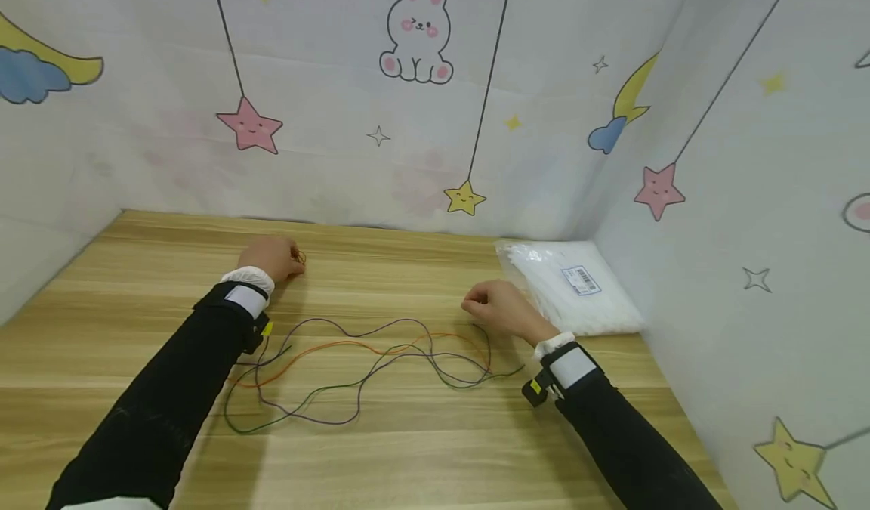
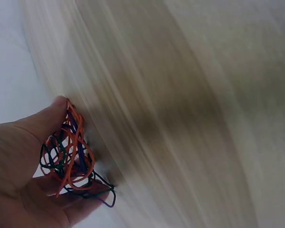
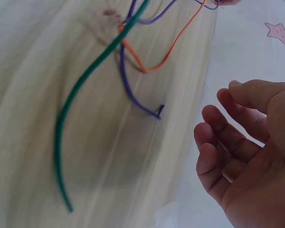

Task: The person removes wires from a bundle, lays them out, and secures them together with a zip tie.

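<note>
Near the back left of the table, my left hand [image 1: 270, 258] holds a tangled bundle of thin orange, green and purple cords [image 2: 78, 156] between thumb and fingers. Some loops of the bundle hang out past the fingertips in the left wrist view. My right hand [image 1: 501, 307] hovers at the right of the table with its fingers loosely bent and nothing in them. Below and between the hands lie long loose cords: an orange one [image 1: 350, 342], a purple one [image 1: 326, 422] and a green one [image 1: 248, 431], crossing each other in wavy loops. Their right ends lie just below my right hand.
A clear plastic bag of white contents with a barcode label [image 1: 581, 280] lies at the back right, just behind my right hand. A printed white cloth [image 1: 340, 170] hangs along the back and right edges of the wood-grain table [image 1: 408, 457].
</note>
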